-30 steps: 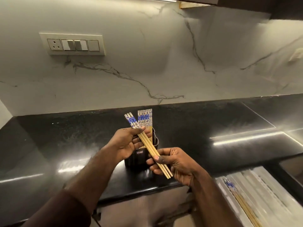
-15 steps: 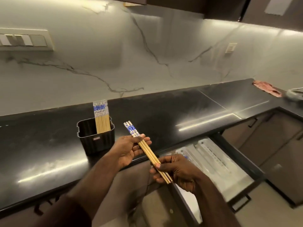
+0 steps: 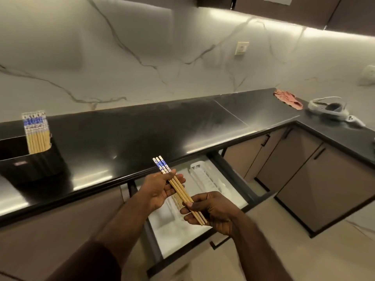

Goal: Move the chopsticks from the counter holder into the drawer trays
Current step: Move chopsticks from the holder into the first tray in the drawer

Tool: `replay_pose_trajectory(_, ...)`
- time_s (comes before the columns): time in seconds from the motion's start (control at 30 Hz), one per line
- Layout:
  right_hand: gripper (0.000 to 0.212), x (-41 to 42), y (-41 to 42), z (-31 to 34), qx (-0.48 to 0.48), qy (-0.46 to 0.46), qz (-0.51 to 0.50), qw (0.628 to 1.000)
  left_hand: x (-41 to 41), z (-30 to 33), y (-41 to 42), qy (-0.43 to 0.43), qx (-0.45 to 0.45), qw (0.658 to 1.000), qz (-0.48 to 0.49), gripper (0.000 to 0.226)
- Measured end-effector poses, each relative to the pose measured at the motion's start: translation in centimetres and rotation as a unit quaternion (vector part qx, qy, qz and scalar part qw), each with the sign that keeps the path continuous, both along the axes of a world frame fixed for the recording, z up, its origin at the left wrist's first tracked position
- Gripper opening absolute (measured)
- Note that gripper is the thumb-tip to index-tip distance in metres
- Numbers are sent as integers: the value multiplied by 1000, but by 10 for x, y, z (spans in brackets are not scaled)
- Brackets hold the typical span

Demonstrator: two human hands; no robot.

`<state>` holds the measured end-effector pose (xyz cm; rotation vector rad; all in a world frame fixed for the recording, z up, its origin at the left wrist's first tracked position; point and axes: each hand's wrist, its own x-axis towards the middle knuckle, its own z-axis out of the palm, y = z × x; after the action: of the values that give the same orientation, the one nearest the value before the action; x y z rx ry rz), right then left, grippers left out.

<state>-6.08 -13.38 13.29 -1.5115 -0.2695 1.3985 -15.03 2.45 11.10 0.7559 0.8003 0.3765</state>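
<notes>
Three wooden chopsticks (image 3: 178,187) with blue-and-white tops slant between my hands, over the open drawer (image 3: 241,186). My left hand (image 3: 157,191) holds their upper part, thumb across them near the patterned ends. My right hand (image 3: 211,212) pinches their lower tips between thumb and fingers. Below them lie the white drawer trays (image 3: 205,179), partly hidden by my hands. The black counter holder (image 3: 32,163) stands at far left on the black counter (image 3: 142,134), with several more chopsticks (image 3: 37,132) upright in it.
A red cloth (image 3: 288,98) and a white headset with a controller (image 3: 328,110) lie on the counter's right corner. Closed brown cabinet doors (image 3: 316,179) run to the right of the drawer. A marble wall rises behind the counter.
My view has swung right and down, so the holder sits far left and the open drawer lies under my hands. Both hands keep the same hold on the chopsticks.
</notes>
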Motion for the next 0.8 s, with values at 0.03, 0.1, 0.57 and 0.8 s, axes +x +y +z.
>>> replay_pose_trajectory(0.03,23,9,-5,-1,-8,-2,0,1000,9,-2,-5,1,-1,1000,-2,31)
replay_pose_trajectory(0.1,22,27,-13,-5,-19,-5,2,1000,27,-7,-15,9,0,1000,0,30)
replay_pose_trajectory(0.57,18,88,23,-43,-131,-48,12,990,89,-73,5,87,-98,991,25,18)
replay_pose_trajectory(0.8,24,108,60,-80,-178,-43,22,983,110,-111,24,131,-122,984,11,22)
